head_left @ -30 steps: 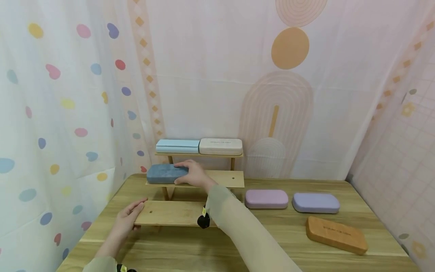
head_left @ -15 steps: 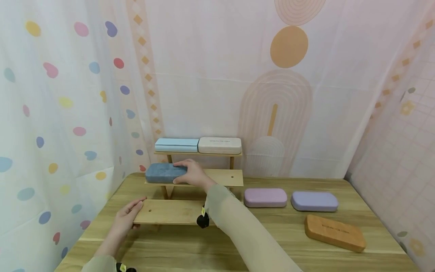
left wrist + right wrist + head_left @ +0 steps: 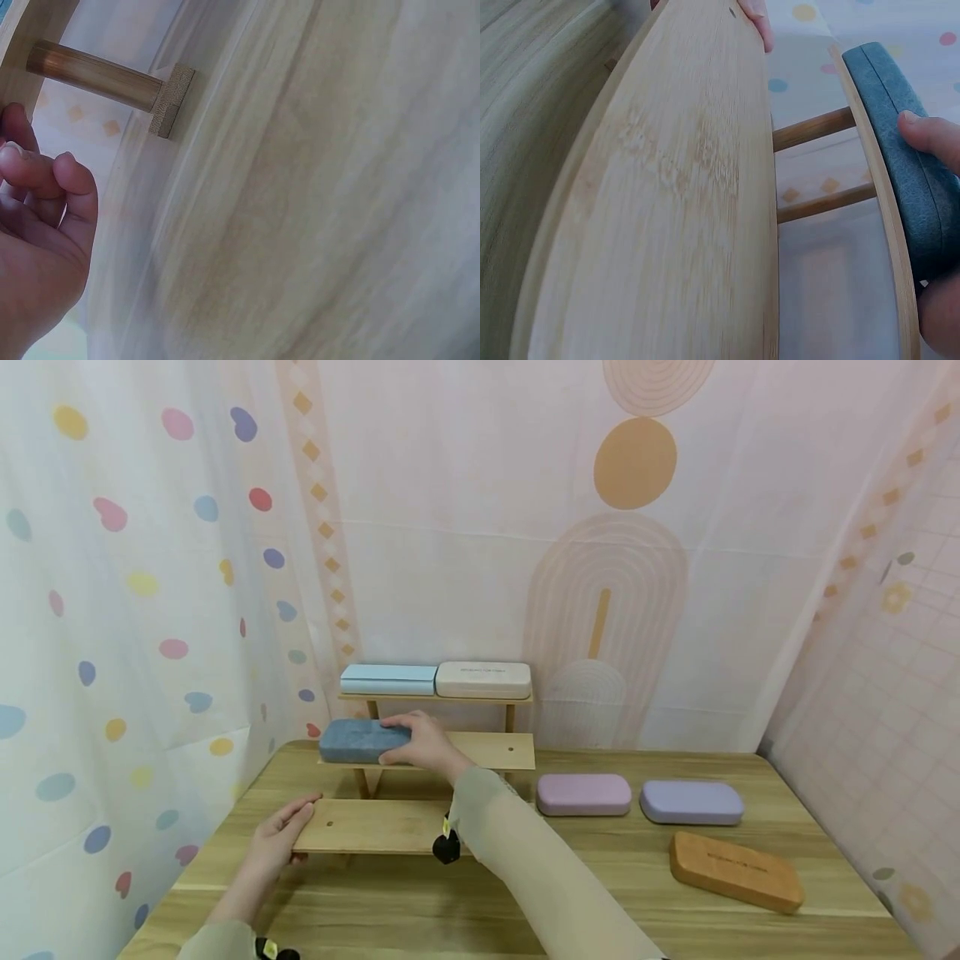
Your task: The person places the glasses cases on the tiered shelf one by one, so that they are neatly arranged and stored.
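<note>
A three-tier wooden display stand (image 3: 375, 827) stands on the table. My left hand (image 3: 276, 837) grips the left end of its lowest shelf, thumb on top and fingers curled at the edge; in the left wrist view the curled fingers (image 3: 73, 180) show beside a round wooden leg (image 3: 97, 76). On the middle shelf, at its left, lies a blue glasses case (image 3: 358, 741). My right hand (image 3: 426, 745) holds the right end of that case between thumb and fingers, and the right wrist view shows the thumb (image 3: 930, 135) against the case's side.
The top shelf carries a light blue case (image 3: 388, 680) and a cream case (image 3: 483, 680) side by side. Right of the stand, on the table (image 3: 600, 893), lie a pink case (image 3: 584, 795), a lavender case (image 3: 692, 802) and an orange-brown case (image 3: 735, 872). Curtains hang behind and beside the table.
Both hands keep their hold on the shelf and the blue glasses case. The whole head view has shifted slightly, with everything appearing a little further left and up.
</note>
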